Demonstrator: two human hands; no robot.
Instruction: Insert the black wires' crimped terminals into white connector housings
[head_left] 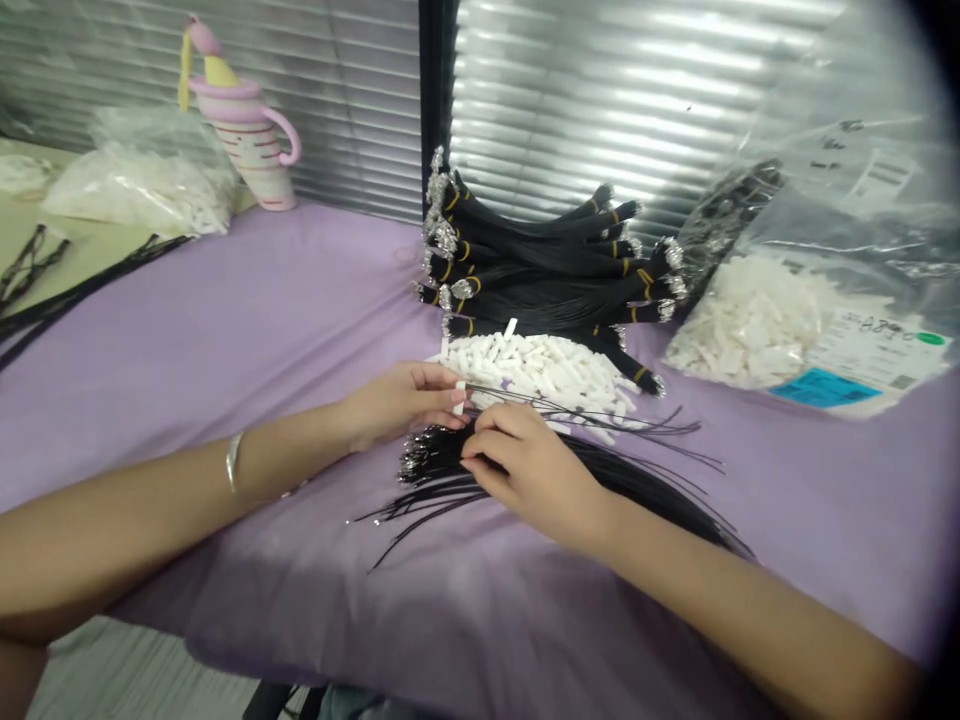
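Between thumb and fingers, my left hand pinches a small white piece. Thin black cords run rightward from beside that piece. My right hand is just to the right, its fingers curled and closed near the cords; what they hold, if anything, is too small to make out. Under both hands lies a bundle of black cords with silvery metal ends at its left. Just behind the hands is a heap of white pieces.
Tied black cord bundles are stacked behind the heap. Clear bags of white pieces lie at the right and left. A pink and white cup stands at the back left on the purple cloth. Loose black cords lie far left.
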